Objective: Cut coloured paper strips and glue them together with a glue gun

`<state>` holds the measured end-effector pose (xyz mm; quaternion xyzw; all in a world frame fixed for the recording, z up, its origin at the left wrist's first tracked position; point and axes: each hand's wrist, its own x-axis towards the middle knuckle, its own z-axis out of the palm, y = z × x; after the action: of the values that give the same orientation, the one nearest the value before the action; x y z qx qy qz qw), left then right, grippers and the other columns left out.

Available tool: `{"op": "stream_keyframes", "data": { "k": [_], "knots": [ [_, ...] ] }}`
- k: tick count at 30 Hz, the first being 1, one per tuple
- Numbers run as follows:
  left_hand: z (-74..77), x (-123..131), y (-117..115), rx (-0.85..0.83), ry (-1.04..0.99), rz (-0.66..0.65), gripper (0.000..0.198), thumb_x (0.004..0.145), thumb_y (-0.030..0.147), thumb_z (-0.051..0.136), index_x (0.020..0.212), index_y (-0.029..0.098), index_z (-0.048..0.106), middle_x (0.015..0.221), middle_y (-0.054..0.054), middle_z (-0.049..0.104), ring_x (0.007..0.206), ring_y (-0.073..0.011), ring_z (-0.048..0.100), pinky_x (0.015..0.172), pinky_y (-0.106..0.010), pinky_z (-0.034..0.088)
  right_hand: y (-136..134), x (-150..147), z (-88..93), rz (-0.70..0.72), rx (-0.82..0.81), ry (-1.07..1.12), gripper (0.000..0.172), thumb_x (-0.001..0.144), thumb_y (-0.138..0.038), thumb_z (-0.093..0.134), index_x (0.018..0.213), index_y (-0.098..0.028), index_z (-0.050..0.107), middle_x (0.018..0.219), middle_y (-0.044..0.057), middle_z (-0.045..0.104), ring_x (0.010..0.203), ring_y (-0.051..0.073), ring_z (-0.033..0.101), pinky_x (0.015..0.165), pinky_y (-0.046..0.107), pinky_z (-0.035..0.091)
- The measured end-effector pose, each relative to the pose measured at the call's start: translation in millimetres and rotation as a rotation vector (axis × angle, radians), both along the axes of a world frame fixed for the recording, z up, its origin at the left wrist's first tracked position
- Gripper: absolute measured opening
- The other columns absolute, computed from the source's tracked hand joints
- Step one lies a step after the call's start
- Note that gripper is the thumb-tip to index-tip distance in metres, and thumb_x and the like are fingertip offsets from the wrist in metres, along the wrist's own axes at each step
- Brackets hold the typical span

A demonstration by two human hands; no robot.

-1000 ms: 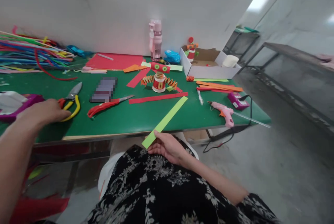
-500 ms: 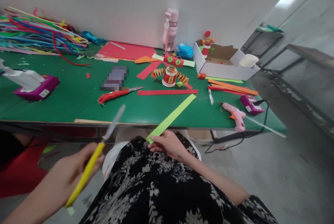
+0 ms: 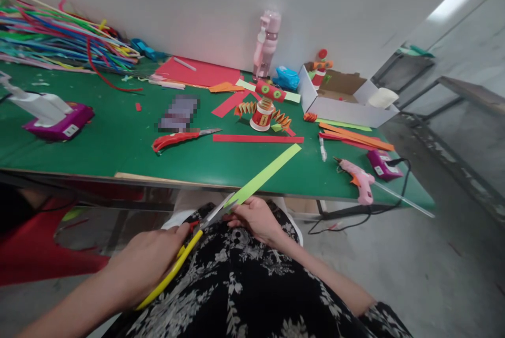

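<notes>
My left hand (image 3: 148,262) is wrapped round the yellow handles of a pair of snips (image 3: 185,251). Their grey blades reach up to the near end of a long light-green paper strip (image 3: 268,174). My right hand (image 3: 256,218) pinches that same end of the strip, just above my lap. The strip slants away over the front edge of the green table (image 3: 118,149). Both hands hover over my black patterned clothing, below the table edge.
On the table lie red-handled scissors (image 3: 179,138), a red paper strip (image 3: 258,139), a small paper-cup figure (image 3: 263,114), a pink glue gun (image 3: 359,175) with its cord, a white cardboard box (image 3: 343,101), a pink bottle (image 3: 267,43), and a heap of coloured pipe cleaners (image 3: 67,38) at the far left.
My left hand picked the yellow-handled snips off the table, swung them down and brought the blades to the strip's near end. My right hand has kept hold of the strip.
</notes>
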<state>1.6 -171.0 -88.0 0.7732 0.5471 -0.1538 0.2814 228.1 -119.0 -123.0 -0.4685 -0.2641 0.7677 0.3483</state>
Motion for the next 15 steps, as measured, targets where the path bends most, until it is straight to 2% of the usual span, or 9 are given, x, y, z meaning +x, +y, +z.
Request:
{"op": "stream_keyframes", "data": {
  "k": [3,7,11,15],
  "knots": [
    [7.6,5,3,-0.011,0.009,0.002,0.043,0.087,0.040,0.035,0.121,0.023,0.054,0.105,-0.011,0.074,0.093,-0.0344,0.071,0.075,-0.045,0.051,0,0,1.2,0.009,0.017,-0.013,0.042,0.049,-0.042,0.090,0.074,-0.015,0.070,0.066,0.001,0.071,0.063,0.016,0.070,0.057,0.024,0.052],
    [10.4,6,5,-0.007,0.018,0.004,0.041,0.088,0.037,0.033,0.119,0.020,0.055,0.105,-0.014,0.074,0.093,-0.0352,0.071,0.075,-0.046,0.051,-1,0,1.8,0.025,0.039,-0.021,0.043,0.050,-0.046,0.089,0.075,-0.015,0.071,0.066,0.002,0.072,0.065,0.017,0.071,0.056,0.023,0.051],
    [8.1,3,6,-0.009,0.043,-0.010,0.043,0.089,0.037,0.031,0.122,0.020,0.053,0.106,-0.014,0.074,0.093,-0.0348,0.072,0.076,-0.047,0.051,-2,1,0.2,0.038,0.052,-0.041,0.040,0.052,-0.045,0.088,0.075,-0.016,0.071,0.067,0.002,0.073,0.068,0.018,0.072,0.058,0.025,0.052],
    [-0.1,-2,5,0.039,0.006,-0.025,0.042,0.089,0.036,0.032,0.120,0.019,0.055,0.100,-0.015,0.075,0.087,-0.0332,0.072,0.071,-0.042,0.051,-1,1,-1.3,0.033,0.050,-0.027,0.041,0.053,-0.045,0.088,0.076,-0.016,0.071,0.069,0.002,0.073,0.070,0.018,0.072,0.058,0.024,0.052]
  ]
}}
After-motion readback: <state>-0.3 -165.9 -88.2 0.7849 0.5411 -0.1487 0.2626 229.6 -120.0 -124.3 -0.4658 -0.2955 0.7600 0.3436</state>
